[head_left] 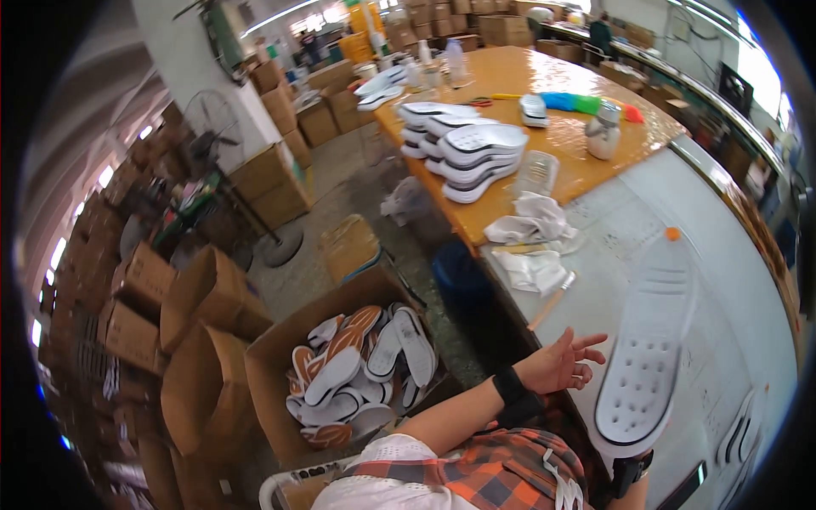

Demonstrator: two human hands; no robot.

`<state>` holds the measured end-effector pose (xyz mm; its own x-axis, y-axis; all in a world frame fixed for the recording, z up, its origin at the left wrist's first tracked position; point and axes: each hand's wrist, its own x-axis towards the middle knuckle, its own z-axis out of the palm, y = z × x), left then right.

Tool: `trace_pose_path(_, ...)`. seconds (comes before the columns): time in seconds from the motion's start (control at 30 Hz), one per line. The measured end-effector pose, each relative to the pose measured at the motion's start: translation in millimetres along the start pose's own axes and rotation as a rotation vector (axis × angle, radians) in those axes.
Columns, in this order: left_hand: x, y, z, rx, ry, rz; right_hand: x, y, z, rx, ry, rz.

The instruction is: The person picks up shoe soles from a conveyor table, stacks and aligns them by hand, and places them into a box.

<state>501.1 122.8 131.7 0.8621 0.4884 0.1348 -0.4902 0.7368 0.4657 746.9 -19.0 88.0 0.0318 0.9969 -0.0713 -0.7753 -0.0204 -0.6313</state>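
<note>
We see the left hand spread empty above the bench edge, the right hand, hidden, holding a white sole upright, apparently for inspection.

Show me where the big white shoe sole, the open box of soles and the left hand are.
white shoe sole (648,357): head view, on its dotted middle.
cardboard box of soles (280,399): head view, on its near wall.
left hand (561,364): head view, on the palm.
</note>
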Motion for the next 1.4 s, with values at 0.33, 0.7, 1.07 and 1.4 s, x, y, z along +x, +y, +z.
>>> trace_pose_path(0.33, 12, -73, -45, 0.335, 0.113, 0.169, 35, 37, 174, -0.462, -0.690, 0.129)
trace_pose_path(0.7, 79, -81, -32, 0.654, 0.114, 0.016, -1, 4, 73, -0.853, 0.302, -0.222)
trace_pose_path(1.07, 77, -93, -61, 0.664, -0.007, 0.029, -12, 12, 43, -0.865, 0.507, -0.184)
trace_pose_path(1.4, 76, -97, -46, 0.687, 0.249, 0.040, -12, 14, 29, -0.664, 0.577, -0.180)
